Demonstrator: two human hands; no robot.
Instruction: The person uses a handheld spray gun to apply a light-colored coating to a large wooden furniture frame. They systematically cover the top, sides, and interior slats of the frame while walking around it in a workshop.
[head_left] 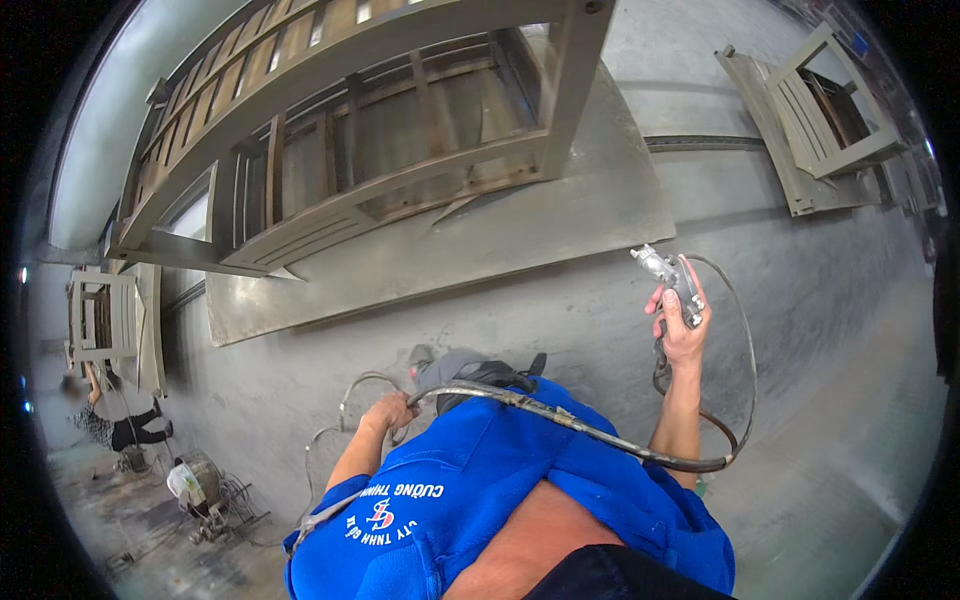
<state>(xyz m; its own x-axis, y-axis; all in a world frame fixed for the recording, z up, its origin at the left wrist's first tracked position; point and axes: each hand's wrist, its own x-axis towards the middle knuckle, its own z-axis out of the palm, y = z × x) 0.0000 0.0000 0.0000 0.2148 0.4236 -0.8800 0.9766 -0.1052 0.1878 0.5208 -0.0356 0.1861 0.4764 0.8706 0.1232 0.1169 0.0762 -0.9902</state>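
Observation:
My right hand (684,335) is wrapped round the grip of a silver spray gun (660,268), its nozzle pointing up and to the left toward the edge of a board. A thin hose runs from the gun and loops down past my right forearm. At waist height my left hand (392,411) is closed on a grey hose (540,408), which crosses in front of my blue shirt to the right. Beyond the gun stands a large slatted wooden furniture frame (400,205), coated grey-brown. It rests on a wide flat board (480,248), apart from both hands.
Another slatted piece (825,110) stands on a board at the far right, and a similar one (105,315) at the left. Near that left piece is another person (110,425). A pot-like machine with tangled hoses (198,485) sits on the floor at lower left.

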